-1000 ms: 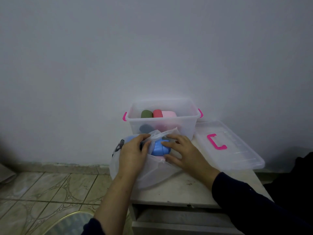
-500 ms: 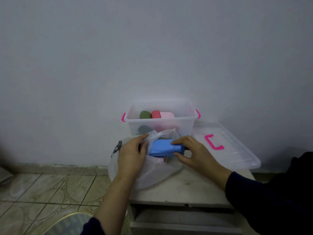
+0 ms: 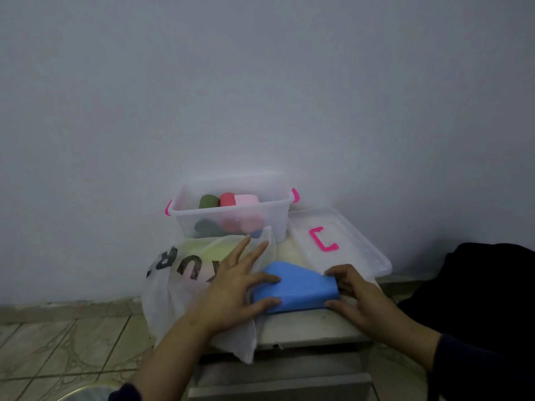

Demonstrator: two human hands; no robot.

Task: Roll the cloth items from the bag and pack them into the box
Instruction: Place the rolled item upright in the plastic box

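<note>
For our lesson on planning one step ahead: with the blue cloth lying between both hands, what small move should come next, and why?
Probably start rolling the blue cloth from one end. It lies folded flat on the table, out of the bag, left hand and right hand at its ends, while the box holds only rolled pieces.

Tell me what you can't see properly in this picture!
Head view only:
- Letters on the plastic bag: crumpled folds and the left hand cover some, so the word can't be read.
- Deeper bag contents: only pale yellow and pink show through the film.
- Lower rolls in the clear box: blurred by its frosted wall.
- Right hand fingertips: tucked behind the blue cloth.
- Black shape at right: cut off by the edge.
</note>
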